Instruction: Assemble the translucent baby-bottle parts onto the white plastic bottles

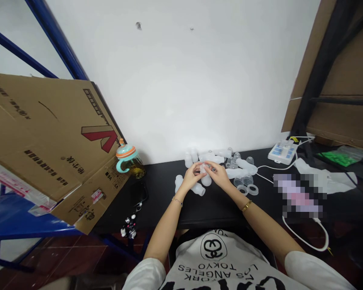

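Both hands meet over the black table (163, 209). My left hand (193, 174) is closed, its fingertips gripping the top of a translucent white bottle (206, 180). From the other side, the fingers of my right hand (217, 173) close on the same top. The small part under my fingertips is too tiny to make out. Beside my left hand lie more white bottles, one tipped over (199, 189) and one farther left (178, 182). Near my right hand are several bottles, clear dome caps (247, 180) and translucent rings (253, 189).
A lidded tea jug (130, 159) and a dark phone (138, 194) with a charm strap are to the left, by a large cardboard box (57, 141). A white power strip (282, 151), cables and a green packet (340, 158) lie on the right. A white wall rises behind.
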Motion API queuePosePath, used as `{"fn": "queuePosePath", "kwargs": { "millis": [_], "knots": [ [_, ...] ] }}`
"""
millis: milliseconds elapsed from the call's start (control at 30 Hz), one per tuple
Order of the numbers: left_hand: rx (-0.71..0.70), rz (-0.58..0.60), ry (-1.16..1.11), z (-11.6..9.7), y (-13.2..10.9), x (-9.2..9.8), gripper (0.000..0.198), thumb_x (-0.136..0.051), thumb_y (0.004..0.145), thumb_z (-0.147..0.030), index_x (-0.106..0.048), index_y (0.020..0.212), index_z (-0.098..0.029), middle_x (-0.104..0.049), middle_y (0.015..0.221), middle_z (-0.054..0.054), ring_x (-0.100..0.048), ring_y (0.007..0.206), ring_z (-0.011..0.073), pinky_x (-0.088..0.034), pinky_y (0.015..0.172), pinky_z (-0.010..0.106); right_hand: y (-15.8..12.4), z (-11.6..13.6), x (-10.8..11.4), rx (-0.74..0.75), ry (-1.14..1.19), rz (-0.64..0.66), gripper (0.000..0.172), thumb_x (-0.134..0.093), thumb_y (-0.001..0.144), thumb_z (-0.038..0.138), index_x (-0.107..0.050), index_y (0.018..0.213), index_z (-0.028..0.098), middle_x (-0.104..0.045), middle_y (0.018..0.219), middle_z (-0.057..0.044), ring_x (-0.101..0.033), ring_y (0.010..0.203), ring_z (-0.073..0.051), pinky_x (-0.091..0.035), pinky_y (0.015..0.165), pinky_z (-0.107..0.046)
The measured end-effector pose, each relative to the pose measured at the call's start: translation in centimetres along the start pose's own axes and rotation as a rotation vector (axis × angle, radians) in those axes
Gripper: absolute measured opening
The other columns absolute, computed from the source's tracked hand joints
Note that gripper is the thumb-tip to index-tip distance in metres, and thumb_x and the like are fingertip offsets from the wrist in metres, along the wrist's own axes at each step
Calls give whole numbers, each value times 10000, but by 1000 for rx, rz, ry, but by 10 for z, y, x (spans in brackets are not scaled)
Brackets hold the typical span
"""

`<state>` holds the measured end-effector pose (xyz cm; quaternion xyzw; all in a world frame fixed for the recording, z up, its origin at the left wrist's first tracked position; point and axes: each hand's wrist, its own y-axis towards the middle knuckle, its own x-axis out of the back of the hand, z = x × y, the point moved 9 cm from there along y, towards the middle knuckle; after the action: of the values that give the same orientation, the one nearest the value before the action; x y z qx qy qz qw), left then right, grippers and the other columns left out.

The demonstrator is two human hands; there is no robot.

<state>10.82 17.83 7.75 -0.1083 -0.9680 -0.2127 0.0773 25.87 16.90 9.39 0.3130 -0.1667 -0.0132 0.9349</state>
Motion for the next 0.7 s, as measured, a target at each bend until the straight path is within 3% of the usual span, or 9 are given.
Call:
{"fn": "queuePosePath", "kwargs": {
  "millis": [700],
  "knots": [
    [-3,-2,4,6,2,2,566,-855,745,-336,-630,1247,-202,-702,1214,135,-661,1134,271,-547,946,428,2,-1,-1,28,-17,20,369,-599,924,468,-737,1187,249,-767,1059,-68,-688,814,-229,-547,691,-343]
  ]
}}
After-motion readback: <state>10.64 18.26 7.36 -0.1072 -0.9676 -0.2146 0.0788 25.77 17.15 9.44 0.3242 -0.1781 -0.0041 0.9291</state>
